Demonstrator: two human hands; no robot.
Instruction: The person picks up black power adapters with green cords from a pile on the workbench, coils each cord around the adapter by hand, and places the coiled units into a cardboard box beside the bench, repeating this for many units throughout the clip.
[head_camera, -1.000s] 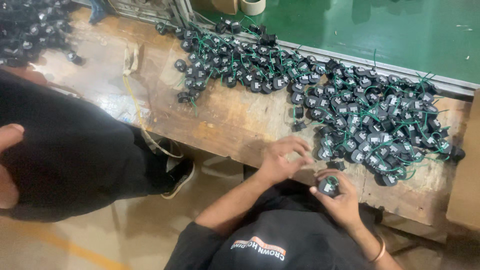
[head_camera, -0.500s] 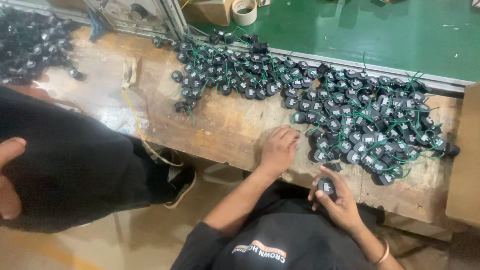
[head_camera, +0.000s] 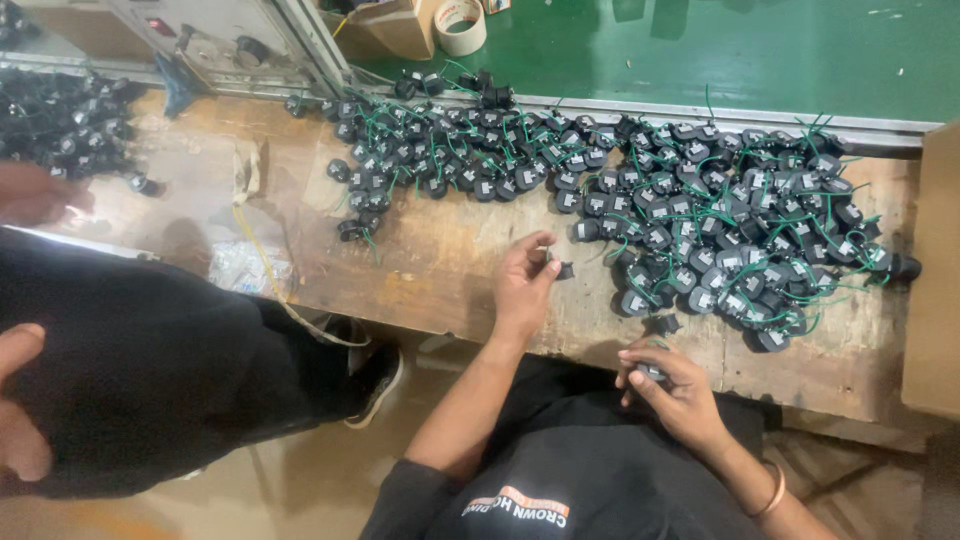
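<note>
The left hand (head_camera: 525, 285) pinches a small black part (head_camera: 563, 270) just above the desk (head_camera: 440, 270), beside the heap of green-wired coils (head_camera: 720, 230). The right hand (head_camera: 672, 385) closes on another coil (head_camera: 650, 373) at the desk's edge. Lifting single pieces clear avoids tangled wires. A cardboard box (head_camera: 400, 25) stands behind, contents unclear

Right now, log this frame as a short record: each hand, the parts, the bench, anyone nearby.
left hand: over the bench, fingertips pinching one small black part
right hand: at the bench edge, closed on another black component
pile: many black components with green wires
bench: worn wood
tape roll: far edge
bystander: dark trousers, left
</note>
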